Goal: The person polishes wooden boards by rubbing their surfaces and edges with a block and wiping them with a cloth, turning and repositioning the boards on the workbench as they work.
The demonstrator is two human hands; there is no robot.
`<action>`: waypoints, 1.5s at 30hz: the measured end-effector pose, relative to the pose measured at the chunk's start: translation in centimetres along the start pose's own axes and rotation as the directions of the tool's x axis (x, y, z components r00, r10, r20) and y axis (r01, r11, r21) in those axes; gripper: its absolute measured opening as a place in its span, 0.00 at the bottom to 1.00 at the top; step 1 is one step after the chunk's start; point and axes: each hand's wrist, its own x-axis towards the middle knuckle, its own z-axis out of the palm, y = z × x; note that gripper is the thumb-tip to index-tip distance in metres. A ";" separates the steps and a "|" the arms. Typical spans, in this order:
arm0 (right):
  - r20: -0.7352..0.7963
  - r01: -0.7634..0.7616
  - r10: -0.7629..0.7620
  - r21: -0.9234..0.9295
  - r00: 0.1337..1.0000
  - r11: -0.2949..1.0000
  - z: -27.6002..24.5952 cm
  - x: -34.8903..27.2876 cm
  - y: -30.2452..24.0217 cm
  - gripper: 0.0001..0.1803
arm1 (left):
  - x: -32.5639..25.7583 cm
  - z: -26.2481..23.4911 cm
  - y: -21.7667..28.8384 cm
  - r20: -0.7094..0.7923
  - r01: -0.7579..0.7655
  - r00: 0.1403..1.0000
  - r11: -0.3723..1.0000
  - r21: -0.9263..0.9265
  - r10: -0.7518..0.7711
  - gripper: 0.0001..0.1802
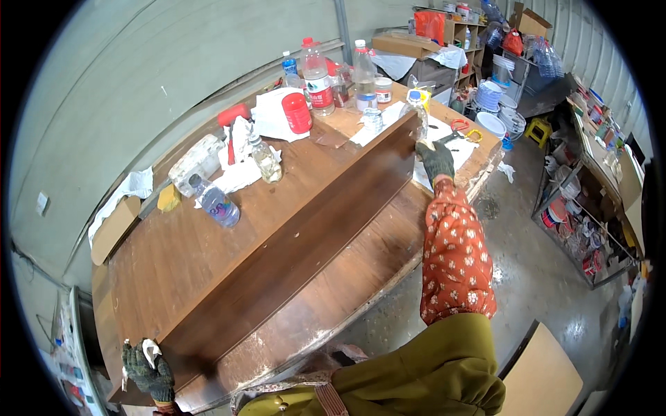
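Note:
A long dark-brown wooden board (pixel 298 239) stands on its edge, running diagonally across the brown worktable. Both my hands wear dark knitted gloves. My left hand (pixel 148 373) is closed at the board's near left end, with a piece of white rag (pixel 150 351) showing between the fingers. My right hand (pixel 437 161) is wrapped round the far right end of the board; some of its fingers are hidden. Beside the right hand lie red-and-yellow-handled scissors (pixel 474 134) and a clear bottle (pixel 417 111).
Behind the board, the worktable (pixel 187 256) carries a clear bottle with a purple label (pixel 216 202), a glass jar (pixel 266 161), a red can (pixel 297 113), large plastic bottles (pixel 318 80) and a yellow sponge (pixel 168 198). White buckets (pixel 490 97) and a cluttered shelf (pixel 583 201) stand to the right.

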 end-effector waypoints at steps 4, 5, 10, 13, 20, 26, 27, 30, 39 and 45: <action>-0.084 0.060 -0.041 0.248 0.996 0.967 2.1 -0.8 3.8 0.26 | 0.6 3.8 -2.5 -0.082 -0.089 0.993 0.996 -0.019 0.088 0.24; -0.009 0.089 -0.090 0.266 0.996 0.960 1.1 -2.0 2.7 0.26 | 1.0 4.5 -3.4 -0.089 -0.103 0.991 0.992 -0.070 0.097 0.24; 0.125 0.162 -0.143 -0.161 0.982 0.974 -1.4 -8.5 2.4 0.29 | 3.5 9.7 -5.4 0.017 -0.041 0.999 0.992 -0.123 0.044 0.21; 0.056 0.035 -0.033 -0.024 0.998 0.999 -3.3 -10.7 5.2 0.36 | 6.5 12.1 -5.1 0.291 0.095 0.957 0.951 -0.294 -0.006 0.20; 0.084 -0.123 0.103 0.298 0.991 0.946 -6.0 -17.8 8.7 0.32 | 4.4 16.9 -1.6 0.491 0.253 0.871 0.851 -0.459 0.006 0.15; 0.117 -0.143 0.120 0.220 0.986 0.965 -6.4 -18.3 5.2 0.30 | 5.9 17.2 -1.1 0.343 0.431 0.898 0.702 -0.567 -0.274 0.15; 0.080 -0.039 0.025 0.181 0.997 0.983 -5.7 -17.2 5.3 0.31 | 6.6 17.4 -1.4 0.369 0.476 0.879 0.522 -0.707 -0.303 0.16; 0.105 0.134 -0.136 0.027 0.985 0.991 -2.0 -16.2 0.2 0.29 | 6.6 16.4 0.0 0.396 0.540 0.838 0.463 -0.703 -0.376 0.17; 0.105 0.016 0.025 -0.369 0.994 0.929 2.5 -3.1 -1.6 0.34 | 3.8 9.9 12.9 0.511 0.624 0.774 0.585 -0.518 -0.374 0.17; -0.070 0.110 -0.139 -0.322 0.988 0.940 0.9 4.6 3.5 0.37 | 11.1 15.3 19.7 0.332 0.262 0.939 0.808 -0.528 -0.087 0.19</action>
